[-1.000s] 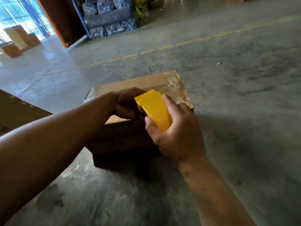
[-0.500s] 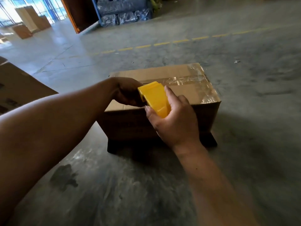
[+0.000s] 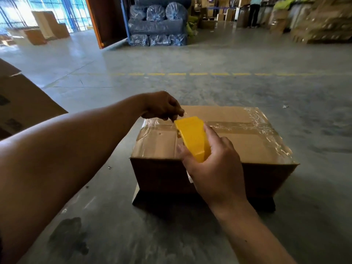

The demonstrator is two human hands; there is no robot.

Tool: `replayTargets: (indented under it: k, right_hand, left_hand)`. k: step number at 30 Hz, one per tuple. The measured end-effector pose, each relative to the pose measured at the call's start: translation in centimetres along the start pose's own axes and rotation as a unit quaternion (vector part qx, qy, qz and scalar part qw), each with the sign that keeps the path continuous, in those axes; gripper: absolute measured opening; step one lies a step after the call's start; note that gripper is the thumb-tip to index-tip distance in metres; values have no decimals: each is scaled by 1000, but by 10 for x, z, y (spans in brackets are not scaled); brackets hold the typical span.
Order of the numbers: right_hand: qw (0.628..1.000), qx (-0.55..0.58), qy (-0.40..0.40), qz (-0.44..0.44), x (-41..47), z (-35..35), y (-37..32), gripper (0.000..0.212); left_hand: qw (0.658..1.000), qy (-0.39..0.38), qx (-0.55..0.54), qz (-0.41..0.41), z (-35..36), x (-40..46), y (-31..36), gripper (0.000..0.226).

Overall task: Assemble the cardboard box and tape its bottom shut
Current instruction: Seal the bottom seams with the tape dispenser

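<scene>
The box [image 3: 213, 149] sits on the concrete floor [image 3: 247, 88] right in front of you, flaps folded shut on the upward face, lower flaps splayed out dark underneath it. Clear tape [image 3: 247, 125] runs along the centre seam and more wraps over the right edge and the left end (shiny, wrinkled in places).

Your right hand [image 3: 215, 168] is wrapped around the yellow dispenser [image 3: 192, 137], thumb on its left side, fingers over the right side, a firm closed grip. The dispenser hangs over the box top near the left part of the seam, nose pointing away from you; whether it touches the cardboard is hard to tell.

Your left hand [image 3: 163, 106] is over the far left corner of the box, just beyond the dispenser nose, fingers curled down and pinched together. It looks like a narrow pinch at the tape end, but what sits between the fingertips cannot be made out.

Left of you there's a flat cardboard sheet [image 3: 22, 103] on the floor. A dashed yellow line [image 3: 190, 74] crosses the floor beyond the box. Further back: blue wrapped bundles [image 3: 158, 25] stacked by an orange post [image 3: 95, 23], boxes [image 3: 47, 27] near the bright doorway, and a person [image 3: 254, 10] standing at the far stacks (blurred).
</scene>
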State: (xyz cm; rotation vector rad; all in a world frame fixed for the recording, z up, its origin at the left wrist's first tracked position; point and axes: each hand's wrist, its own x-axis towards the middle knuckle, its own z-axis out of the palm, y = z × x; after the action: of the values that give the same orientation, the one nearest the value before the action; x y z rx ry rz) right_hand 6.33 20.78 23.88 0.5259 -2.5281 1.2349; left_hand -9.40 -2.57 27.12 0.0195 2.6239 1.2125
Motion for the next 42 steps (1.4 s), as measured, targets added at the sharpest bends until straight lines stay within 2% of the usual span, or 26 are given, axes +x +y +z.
replayTargets:
  k: [6,12,18,25,35,42]
  right_hand:
    - [1000,13,21,5,40,46,-19,72]
    - [997,27,7,67,80,83,-41,74]
    - [994,7,-11,110,102,111,-57,78]
    - [990,-6,-33,138,112,132,-63,79]
    - [986,-33,-47,154,117,140,-73,83]
    - [987,-48,-51,144,118,142,-76,83]
  left_hand:
    - [997,50,44,38,-49,43,-40,13]
    - [989,78,98,79,-83,89,-66,15]
    - [985,103,122,67,-97,117,-105,19]
    - [988,77,118,59,-108,140,-119,13]
    - [991,41,120,48,-109,152,-129,19]
    - [986,45,152,50,-104,152,-143,21]
